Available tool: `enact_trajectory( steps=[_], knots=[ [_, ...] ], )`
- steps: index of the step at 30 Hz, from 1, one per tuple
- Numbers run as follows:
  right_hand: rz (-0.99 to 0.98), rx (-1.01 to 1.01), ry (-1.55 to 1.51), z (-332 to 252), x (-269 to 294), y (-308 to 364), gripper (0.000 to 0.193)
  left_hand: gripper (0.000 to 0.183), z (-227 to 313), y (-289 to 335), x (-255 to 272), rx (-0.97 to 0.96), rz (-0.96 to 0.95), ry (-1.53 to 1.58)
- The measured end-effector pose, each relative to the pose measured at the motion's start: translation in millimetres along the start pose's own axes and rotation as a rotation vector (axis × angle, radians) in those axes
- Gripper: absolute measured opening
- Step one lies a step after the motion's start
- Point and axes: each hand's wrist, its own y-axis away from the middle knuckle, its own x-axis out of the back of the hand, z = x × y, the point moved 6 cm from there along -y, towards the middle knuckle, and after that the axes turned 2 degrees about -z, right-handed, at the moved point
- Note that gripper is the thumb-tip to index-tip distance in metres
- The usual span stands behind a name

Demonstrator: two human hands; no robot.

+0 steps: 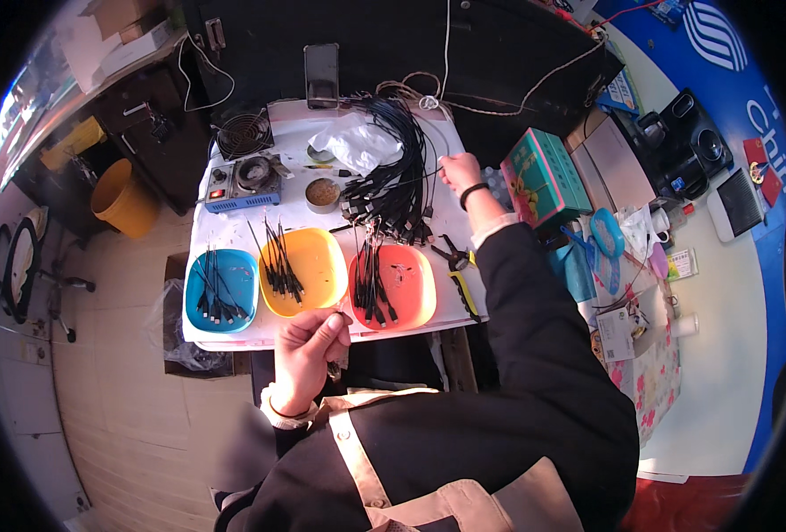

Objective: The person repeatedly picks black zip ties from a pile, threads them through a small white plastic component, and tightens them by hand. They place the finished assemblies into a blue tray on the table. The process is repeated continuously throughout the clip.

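Note:
My left hand [307, 355] is closed in a pinch just in front of the trays; whatever lies between its fingertips is too small to make out. Farther off, my right hand [460, 175] is closed around a thin black cable beside a large heap of black cables [393, 199]. Three square plastic trays stand in a row near the table's front edge: a blue tray [196, 317], a yellow tray [322, 253] and a coral tray [420, 297]. Short black cables with metal plugs lie in each. Wire cutters [462, 288] with yellow-black handles lie right of the coral tray.
Behind the trays are a blue soldering-type heater box [244, 188], a round tin [323, 193], a white plastic bag [357, 142] and a small fan [244, 135]. A phone [321, 75] leans at the back. A green-pink box [544, 177] stands right of my right hand.

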Motion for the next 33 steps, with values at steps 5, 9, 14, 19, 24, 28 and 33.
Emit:
enact_trajectory(
  steps=[5,9,14,19,24,28,33],
  knots=[
    [-0.112,0.278,-0.403,-81,39,76,0.025,0.015,20,1,-7,-0.072,-0.007,0.040],
    [-0.320,0.632,-0.390,-143,46,216,0.020,0.018,47,6,-29,-0.108,-0.109,0.105],
    [-0.409,0.916,-0.015,-120,-11,379,0.015,0.025,82,0,-55,-0.166,-0.190,0.116],
    [-0.437,1.301,0.403,-64,-72,435,0.018,0.020,121,17,-42,-0.416,-0.098,0.019],
    [-0.912,0.754,-0.276,-60,-60,391,0.019,0.017,90,72,-44,-0.464,-0.172,-0.274],
    [-0.849,0.422,-0.714,-91,-25,352,0.020,0.014,59,90,-45,-0.412,-0.233,-0.224],
    [-0.820,0.507,-0.740,-121,-10,355,0.022,0.014,41,86,-48,-0.298,-0.285,-0.156]
  ],
)
